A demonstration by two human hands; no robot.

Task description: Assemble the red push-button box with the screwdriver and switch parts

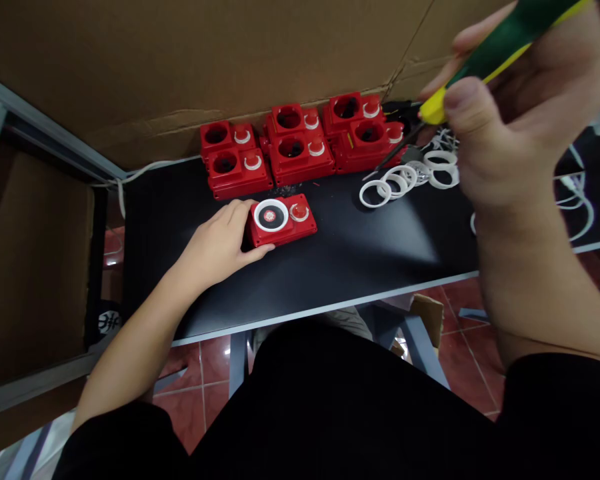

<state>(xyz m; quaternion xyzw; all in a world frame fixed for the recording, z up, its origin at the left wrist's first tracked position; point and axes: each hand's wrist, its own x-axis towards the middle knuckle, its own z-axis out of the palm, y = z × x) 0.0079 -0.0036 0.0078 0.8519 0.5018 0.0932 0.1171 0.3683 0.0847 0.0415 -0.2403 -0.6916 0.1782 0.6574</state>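
Head view: left hand (219, 240) grips the near red plastic box with white ring and round centre label (281, 220), flat on the black table (330, 267); label writing too small to read. Right hand (520, 113), raised close to camera, clasps a green-and-yellow-handled screwdriver (500, 50). Loose white plastic rings (405, 180) lie beyond, beside stacked red housings (300, 143).

My left hand (219, 241) grips a red box (282, 219) on the black table (330, 267); my right hand (520, 113) holds a screwdriver (485, 60) up close — white rings (405, 180) and stacked boxes (300, 140) behind.
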